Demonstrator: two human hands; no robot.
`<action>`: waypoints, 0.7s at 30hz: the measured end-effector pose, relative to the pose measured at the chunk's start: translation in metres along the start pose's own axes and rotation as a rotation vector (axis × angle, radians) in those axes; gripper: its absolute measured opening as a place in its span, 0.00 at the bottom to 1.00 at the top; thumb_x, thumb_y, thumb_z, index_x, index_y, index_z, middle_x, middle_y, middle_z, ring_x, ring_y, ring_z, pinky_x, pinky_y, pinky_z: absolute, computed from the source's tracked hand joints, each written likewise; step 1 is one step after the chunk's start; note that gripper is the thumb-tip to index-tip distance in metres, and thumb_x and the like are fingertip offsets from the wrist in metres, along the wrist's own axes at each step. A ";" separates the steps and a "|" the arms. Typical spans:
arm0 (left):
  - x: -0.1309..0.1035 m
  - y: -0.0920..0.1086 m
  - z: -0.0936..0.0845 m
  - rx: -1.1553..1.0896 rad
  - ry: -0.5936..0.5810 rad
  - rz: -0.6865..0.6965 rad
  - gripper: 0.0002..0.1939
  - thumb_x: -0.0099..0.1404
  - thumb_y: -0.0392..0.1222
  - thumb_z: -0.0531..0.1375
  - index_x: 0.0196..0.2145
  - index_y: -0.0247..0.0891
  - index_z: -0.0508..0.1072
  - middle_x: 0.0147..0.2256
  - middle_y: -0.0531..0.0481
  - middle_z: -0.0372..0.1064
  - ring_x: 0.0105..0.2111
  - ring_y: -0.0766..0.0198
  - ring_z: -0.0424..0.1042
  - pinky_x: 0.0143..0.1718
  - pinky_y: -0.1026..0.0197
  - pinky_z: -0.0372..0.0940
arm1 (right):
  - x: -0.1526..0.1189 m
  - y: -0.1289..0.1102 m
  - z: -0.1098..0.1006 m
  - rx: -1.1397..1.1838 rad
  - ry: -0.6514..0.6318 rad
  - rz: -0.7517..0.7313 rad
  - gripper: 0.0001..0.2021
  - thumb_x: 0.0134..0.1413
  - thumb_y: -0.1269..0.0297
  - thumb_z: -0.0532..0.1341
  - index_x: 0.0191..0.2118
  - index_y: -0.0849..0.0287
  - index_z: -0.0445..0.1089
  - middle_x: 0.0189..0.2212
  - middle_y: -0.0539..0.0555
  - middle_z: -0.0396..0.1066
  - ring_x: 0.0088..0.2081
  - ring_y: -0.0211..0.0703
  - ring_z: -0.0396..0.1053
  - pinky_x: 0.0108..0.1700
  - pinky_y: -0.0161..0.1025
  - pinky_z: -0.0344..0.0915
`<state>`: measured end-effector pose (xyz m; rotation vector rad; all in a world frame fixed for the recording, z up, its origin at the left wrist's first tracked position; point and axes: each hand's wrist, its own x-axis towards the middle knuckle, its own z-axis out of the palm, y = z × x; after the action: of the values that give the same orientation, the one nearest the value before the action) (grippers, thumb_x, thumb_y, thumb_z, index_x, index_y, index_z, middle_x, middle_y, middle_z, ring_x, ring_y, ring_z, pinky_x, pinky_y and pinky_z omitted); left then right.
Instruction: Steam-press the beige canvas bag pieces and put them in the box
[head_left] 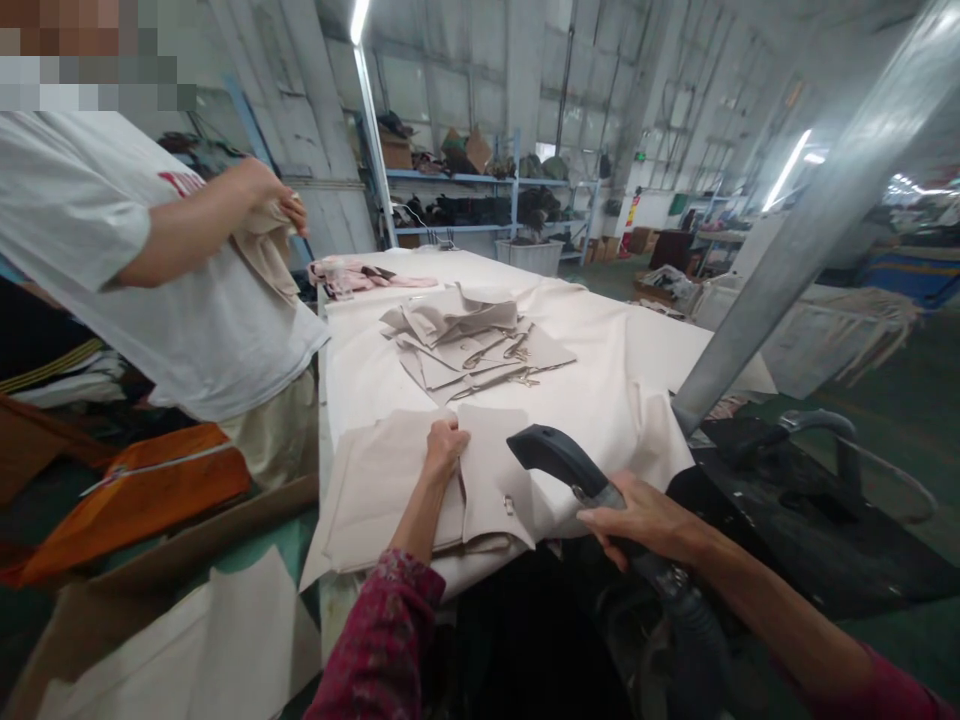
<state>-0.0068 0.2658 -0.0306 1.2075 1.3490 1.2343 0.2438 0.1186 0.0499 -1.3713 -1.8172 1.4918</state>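
My left hand (445,446) is closed at the edge of a beige fabric panel (491,470), its fingers curled together. The panel has a small metal fitting (508,505) near its lower right and lies over a flat stack of similar beige fabric pieces (397,490). In my right hand (637,515) is a black vacuum nozzle (555,452) on a ribbed hose (697,610); its tip is just right of the panel, apart from it. Farther back lies a loose heap of beige pieces (457,330) with metal clasps (517,350).
A co-worker in a white shirt (202,320) stands at left, holding beige cloth (266,245). Pink fabric (360,275) lies at the far left of the white-covered table (577,330). A slanted metal post (780,230) rises at right beside a black machine (802,500). A cardboard box (135,580) is lower left.
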 end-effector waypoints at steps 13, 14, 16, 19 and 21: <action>0.018 -0.019 -0.002 -0.414 -0.157 -0.132 0.22 0.39 0.34 0.61 0.36 0.32 0.76 0.23 0.51 0.73 0.22 0.62 0.70 0.25 0.61 0.64 | 0.116 0.005 0.000 0.046 -0.105 -0.078 0.17 0.53 0.57 0.58 0.19 0.64 0.66 0.14 0.50 0.66 0.17 0.34 0.63 0.20 0.29 0.59; 0.018 -0.019 -0.002 -0.429 -0.155 -0.131 0.21 0.40 0.35 0.61 0.36 0.32 0.76 0.23 0.52 0.73 0.23 0.62 0.70 0.26 0.61 0.65 | 0.120 0.003 0.001 0.046 -0.099 -0.064 0.17 0.52 0.57 0.58 0.19 0.64 0.66 0.14 0.50 0.66 0.16 0.34 0.63 0.20 0.30 0.59; 0.018 -0.020 -0.003 -0.442 -0.154 -0.126 0.20 0.40 0.35 0.61 0.35 0.32 0.76 0.23 0.52 0.73 0.23 0.62 0.71 0.27 0.61 0.65 | 0.127 0.000 0.004 0.061 -0.079 -0.049 0.17 0.52 0.57 0.59 0.19 0.64 0.65 0.14 0.49 0.65 0.16 0.34 0.63 0.20 0.30 0.60; 0.017 -0.021 -0.002 -0.422 -0.163 -0.117 0.19 0.40 0.36 0.61 0.34 0.31 0.76 0.22 0.51 0.72 0.22 0.62 0.70 0.26 0.60 0.64 | 0.138 -0.005 0.006 0.117 -0.045 -0.082 0.16 0.51 0.57 0.60 0.20 0.64 0.65 0.14 0.49 0.65 0.15 0.34 0.62 0.19 0.30 0.60; 0.016 -0.022 -0.001 -0.389 -0.165 -0.104 0.19 0.41 0.37 0.60 0.34 0.31 0.75 0.21 0.52 0.71 0.21 0.63 0.68 0.25 0.61 0.64 | 0.143 -0.008 0.002 0.146 -0.026 -0.105 0.16 0.50 0.57 0.61 0.20 0.64 0.65 0.14 0.49 0.65 0.15 0.34 0.62 0.19 0.30 0.60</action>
<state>-0.0116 0.2809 -0.0531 0.9292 0.9821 1.2252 0.1774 0.2418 0.0197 -1.1750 -1.7300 1.5602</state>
